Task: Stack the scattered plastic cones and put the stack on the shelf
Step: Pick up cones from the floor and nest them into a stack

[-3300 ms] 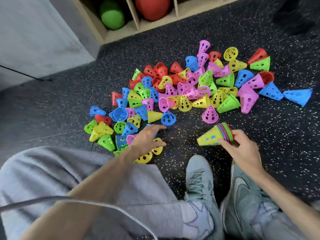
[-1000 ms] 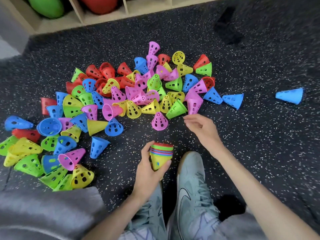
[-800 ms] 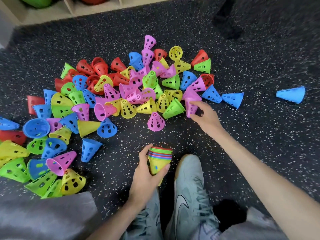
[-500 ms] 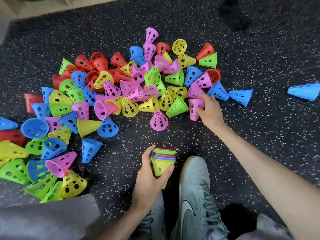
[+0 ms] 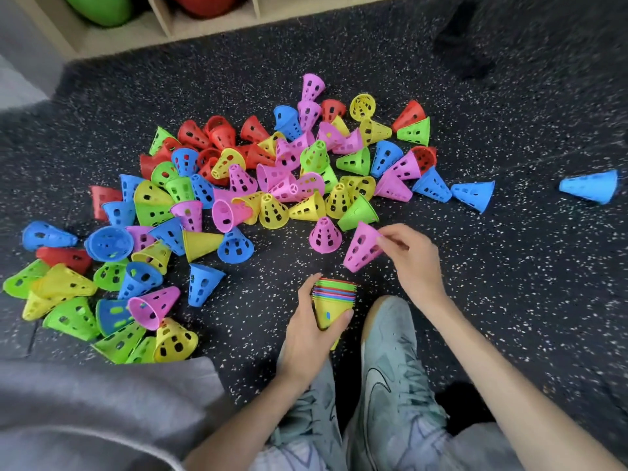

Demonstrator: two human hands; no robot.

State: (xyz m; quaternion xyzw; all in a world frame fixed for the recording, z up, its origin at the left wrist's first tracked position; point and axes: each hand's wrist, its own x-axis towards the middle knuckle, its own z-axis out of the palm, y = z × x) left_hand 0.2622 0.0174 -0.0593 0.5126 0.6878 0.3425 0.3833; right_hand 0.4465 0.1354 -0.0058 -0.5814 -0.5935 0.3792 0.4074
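Several perforated plastic cones (image 5: 272, 178) in red, blue, green, yellow and pink lie scattered on the dark speckled floor. My left hand (image 5: 306, 338) grips a nested stack of cones (image 5: 331, 305), wide rims up, yellow on the outside, just above my shoe. My right hand (image 5: 413, 258) pinches the narrow tip of a pink cone (image 5: 362, 248), which hangs tilted just above and to the right of the stack, wide end toward it. Another pink cone (image 5: 324, 236) stands upright on the floor beside it. The wooden shelf (image 5: 163, 28) runs along the top left.
A green ball (image 5: 102, 6) and a red ball (image 5: 204, 3) sit in the shelf's compartments. One blue cone (image 5: 591, 186) lies apart at far right. My two grey-green shoes (image 5: 390, 385) and a grey trouser knee (image 5: 85, 413) fill the bottom. A dark object (image 5: 465, 59) lies at upper right.
My right hand reached into the pile, took a pink cone and drew it back toward the stack. Earlier the stack passed from my right hand to my left.
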